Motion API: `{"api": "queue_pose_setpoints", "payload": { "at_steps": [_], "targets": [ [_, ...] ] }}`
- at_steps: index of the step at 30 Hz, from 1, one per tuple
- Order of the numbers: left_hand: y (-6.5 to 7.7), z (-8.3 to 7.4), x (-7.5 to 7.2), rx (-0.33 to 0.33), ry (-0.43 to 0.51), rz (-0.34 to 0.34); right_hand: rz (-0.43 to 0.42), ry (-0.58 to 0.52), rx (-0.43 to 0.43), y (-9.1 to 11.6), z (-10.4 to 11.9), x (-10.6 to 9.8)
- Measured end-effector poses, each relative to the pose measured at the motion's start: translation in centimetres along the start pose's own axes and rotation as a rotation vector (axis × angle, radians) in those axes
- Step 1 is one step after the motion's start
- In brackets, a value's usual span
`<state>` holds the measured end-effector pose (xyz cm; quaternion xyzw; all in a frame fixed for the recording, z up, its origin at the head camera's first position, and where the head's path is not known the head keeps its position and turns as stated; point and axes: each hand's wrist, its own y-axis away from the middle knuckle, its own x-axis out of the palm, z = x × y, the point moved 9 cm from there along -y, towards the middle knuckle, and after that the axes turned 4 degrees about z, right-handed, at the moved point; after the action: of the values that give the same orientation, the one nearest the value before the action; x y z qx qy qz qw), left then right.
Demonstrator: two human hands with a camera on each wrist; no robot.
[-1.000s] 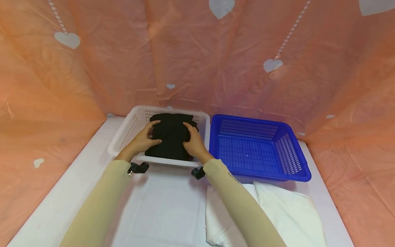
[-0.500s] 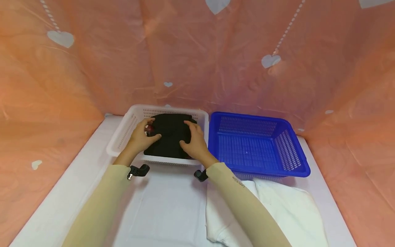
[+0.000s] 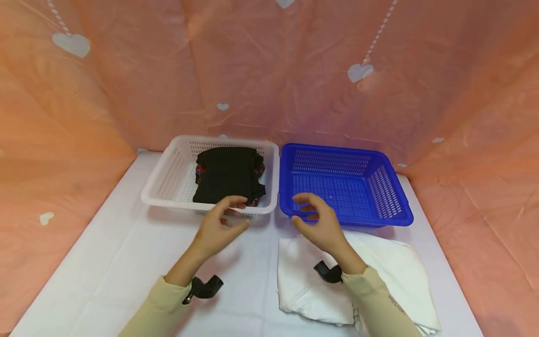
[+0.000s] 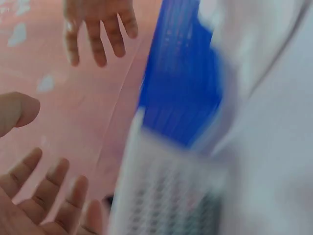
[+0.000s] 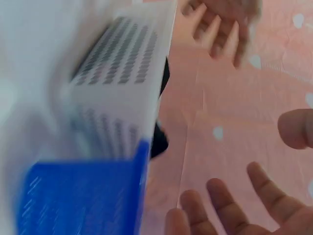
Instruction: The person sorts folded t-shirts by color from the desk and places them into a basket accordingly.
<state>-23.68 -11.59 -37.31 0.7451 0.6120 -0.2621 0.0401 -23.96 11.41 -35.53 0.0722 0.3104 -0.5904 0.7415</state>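
A folded black garment [image 3: 227, 175] lies in the white basket [image 3: 164, 203], on top of dark red patterned cloth [image 3: 200, 174] that peeks out at its sides. My left hand [image 3: 216, 230] hovers before the front rim of the white basket, its fingers loosely bent around nothing. To the right, my right hand [image 3: 322, 224] hangs in the air over the front left corner of the blue basket [image 3: 349, 221] and the white folded clothes [image 3: 311, 281]. Both wrist views show spread fingers [image 4: 73, 200] that touch no object.
The blue basket stands close against the white one, and its bare lattice floor shows. More white folded cloth [image 3: 396, 267] lies on the right of the white-covered table [image 3: 236, 304]. An orange curtain [image 3: 252, 70] with white hearts encloses the back and sides.
Both hands have let go of the black garment, drawn back toward the body and moved rightward out of the white basket. The black garment stays in the basket.
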Motion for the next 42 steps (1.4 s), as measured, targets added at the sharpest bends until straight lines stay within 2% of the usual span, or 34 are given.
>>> {"api": "queue_pose_setpoints", "payload": {
  "at_steps": [4,7,11,14,17,19,26,32,38,42],
  "targets": [
    [2.5,1.1,5.0,-0.12,0.076,0.102,-0.047,0.09,0.117,4.4,-2.6,-2.0],
    [4.1,1.9,8.2,-0.196,0.122,0.184,-0.05,0.196,0.213,7.3,-4.4,-2.7],
    [5.7,2.5,11.2,-0.232,0.14,0.285,-0.014,0.299,0.325,10.2,-6.3,-3.0],
    [6.5,3.1,12.8,-0.266,0.156,0.341,0.018,0.317,0.391,11.5,-7.4,-2.8],
    [7.2,3.6,13.7,-0.309,0.179,0.365,0.057,0.331,0.426,12.2,-8.3,-2.2],
    [7.4,3.8,14.0,-0.327,0.19,0.363,0.067,0.34,0.419,12.4,-8.5,-1.7],
    [7.6,3.9,14.9,-0.35,0.204,0.341,0.006,0.314,0.295,12.7,-7.8,-0.8],
    [7.5,3.7,15.1,-0.344,0.183,0.323,0.083,0.332,0.369,13.0,-9.0,-0.2],
    [7.2,3.7,15.6,-0.339,0.192,0.321,0.12,0.226,0.391,12.8,-10.1,0.5],
    [6.8,3.8,16.4,-0.334,0.24,0.338,0.12,0.171,0.378,12.6,-10.4,0.8]
  ]
}}
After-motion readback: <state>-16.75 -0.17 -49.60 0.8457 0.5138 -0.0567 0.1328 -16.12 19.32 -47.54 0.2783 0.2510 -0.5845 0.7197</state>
